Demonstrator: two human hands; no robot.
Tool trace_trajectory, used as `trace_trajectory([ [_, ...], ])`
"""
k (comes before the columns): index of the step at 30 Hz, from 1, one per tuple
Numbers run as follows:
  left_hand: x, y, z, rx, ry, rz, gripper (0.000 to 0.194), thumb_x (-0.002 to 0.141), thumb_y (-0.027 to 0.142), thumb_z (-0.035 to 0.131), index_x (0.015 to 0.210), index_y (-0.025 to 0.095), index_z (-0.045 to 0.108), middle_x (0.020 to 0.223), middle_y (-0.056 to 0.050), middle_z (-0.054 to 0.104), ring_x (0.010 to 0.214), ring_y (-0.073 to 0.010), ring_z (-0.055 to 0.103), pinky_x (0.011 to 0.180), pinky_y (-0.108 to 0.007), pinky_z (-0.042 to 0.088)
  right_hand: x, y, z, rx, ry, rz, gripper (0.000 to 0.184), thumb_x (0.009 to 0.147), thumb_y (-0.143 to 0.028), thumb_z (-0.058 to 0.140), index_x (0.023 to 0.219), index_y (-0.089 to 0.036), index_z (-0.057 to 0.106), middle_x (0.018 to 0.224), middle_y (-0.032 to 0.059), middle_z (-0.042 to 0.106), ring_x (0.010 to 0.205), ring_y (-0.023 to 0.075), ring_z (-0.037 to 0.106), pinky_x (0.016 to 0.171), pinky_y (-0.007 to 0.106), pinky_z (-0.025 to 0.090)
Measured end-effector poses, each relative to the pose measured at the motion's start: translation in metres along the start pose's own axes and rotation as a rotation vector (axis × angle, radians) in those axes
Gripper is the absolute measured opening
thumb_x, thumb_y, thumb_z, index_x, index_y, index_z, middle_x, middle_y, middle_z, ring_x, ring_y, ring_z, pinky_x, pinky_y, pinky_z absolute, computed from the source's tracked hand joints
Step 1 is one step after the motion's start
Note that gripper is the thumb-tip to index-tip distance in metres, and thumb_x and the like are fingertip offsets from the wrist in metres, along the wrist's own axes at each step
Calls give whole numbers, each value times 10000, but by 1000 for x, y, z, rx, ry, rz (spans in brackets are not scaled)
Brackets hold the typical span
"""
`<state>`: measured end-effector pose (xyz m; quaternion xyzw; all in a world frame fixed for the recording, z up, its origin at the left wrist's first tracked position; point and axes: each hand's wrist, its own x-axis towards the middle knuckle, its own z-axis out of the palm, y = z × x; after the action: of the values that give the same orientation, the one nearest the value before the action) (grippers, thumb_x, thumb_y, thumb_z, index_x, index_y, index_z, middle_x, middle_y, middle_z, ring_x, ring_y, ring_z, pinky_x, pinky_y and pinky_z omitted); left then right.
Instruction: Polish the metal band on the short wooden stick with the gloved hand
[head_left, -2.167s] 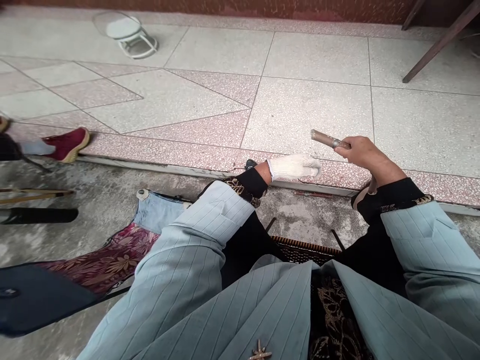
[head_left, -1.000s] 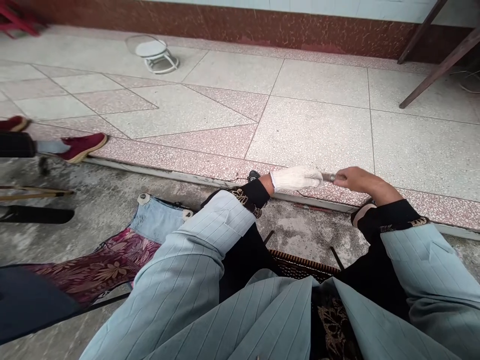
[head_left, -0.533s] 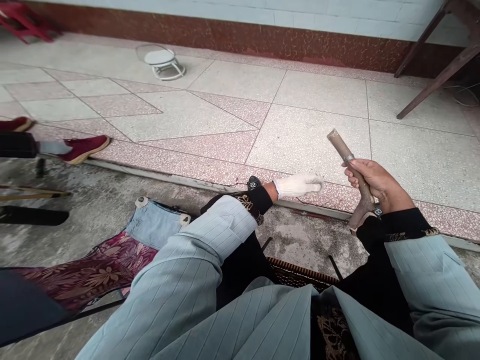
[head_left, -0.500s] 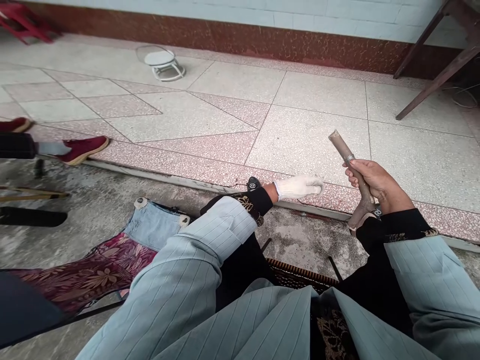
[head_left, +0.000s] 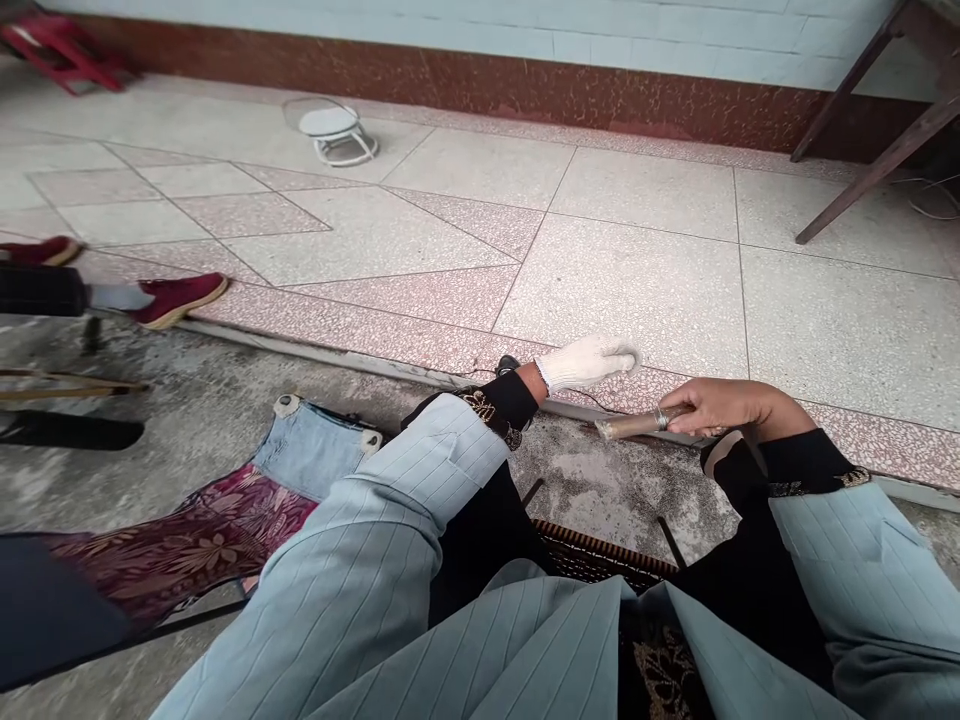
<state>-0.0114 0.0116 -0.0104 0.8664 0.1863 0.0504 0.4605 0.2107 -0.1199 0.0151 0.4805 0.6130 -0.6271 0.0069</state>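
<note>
My right hand (head_left: 716,405), bare, is closed around a short brown wooden stick (head_left: 637,425). Its cut end points left, level over the concrete, and wire is wound round it beside my fingers. The rest of the stick is hidden by my hand. To the left, my left hand (head_left: 589,362) wears a white knitted glove. Its fingers stretch out to the right above the edge of the tiled floor, with nothing visible in them. The gloved fingertips and the stick are apart.
A raised terrazzo floor (head_left: 637,270) meets the lower concrete along an edge before me. A small white stool (head_left: 337,130) stands on it; dark table legs (head_left: 862,185) are at right. At left are another person's red shoe (head_left: 180,298) and a patterned cloth seat (head_left: 202,535).
My right hand has turned the stick from nearly upright to level, its cut end swinging down and left. My gloved left hand has shifted slightly left and up.
</note>
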Motion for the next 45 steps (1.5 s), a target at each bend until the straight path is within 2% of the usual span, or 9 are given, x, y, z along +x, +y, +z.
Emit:
trace_trajectory([
  [5,3,-3,18,-89,-87,-10,291,915,391,422,928,156,593,727,1,535,618,-114,444,603,-245,363,-8,-7,-4,358,586,-249,262,847,-449,595,901,-193,588,695,-24,526,524,85,436,515,241,367],
  [11,-1,9,30,-65,-295,77,211,862,361,505,822,199,635,716,-12,586,623,-139,484,604,-262,380,16,15,-10,66,907,159,259,849,-442,560,801,-187,566,629,6,533,537,124,463,513,267,358],
  [16,-2,7,22,3,-283,112,203,854,341,525,810,195,659,756,-26,620,683,-149,512,654,-263,384,24,11,-1,-387,552,311,235,814,-393,599,843,-166,652,785,73,623,663,163,520,563,284,348],
  [19,-2,2,17,43,-294,123,216,866,340,522,830,173,654,767,-17,609,703,-139,514,673,-254,380,17,4,6,-255,85,159,206,816,-370,614,843,-172,665,675,13,570,586,128,491,543,264,357],
  [21,-1,0,16,-22,-314,113,228,874,355,529,886,162,650,803,-15,613,711,-128,520,669,-241,385,9,0,8,-73,-57,20,233,832,-398,620,897,-179,662,656,-19,545,546,102,470,527,246,365],
  [29,1,4,21,-181,-231,39,306,946,392,427,958,137,596,810,-8,557,670,-88,459,642,-203,384,-14,1,-7,625,782,-347,296,837,-460,639,919,-178,600,680,-15,508,499,75,421,473,229,344],
  [34,-2,15,19,-5,-327,132,311,942,377,428,915,133,620,782,-4,559,711,-109,471,689,-208,366,1,10,-15,204,1054,144,257,826,-435,612,848,-180,600,673,22,537,537,121,453,506,269,346],
  [39,-5,15,16,3,-337,154,298,933,369,437,886,142,625,798,-2,594,688,-104,488,677,-207,360,21,20,-11,-458,857,413,281,852,-437,541,906,-183,649,820,89,646,698,197,544,577,301,341],
  [45,-1,2,9,67,-159,87,275,928,346,448,956,155,644,858,-7,629,764,-119,539,714,-217,377,26,10,7,-409,256,232,222,827,-386,585,856,-179,661,754,45,614,648,157,524,562,273,331],
])
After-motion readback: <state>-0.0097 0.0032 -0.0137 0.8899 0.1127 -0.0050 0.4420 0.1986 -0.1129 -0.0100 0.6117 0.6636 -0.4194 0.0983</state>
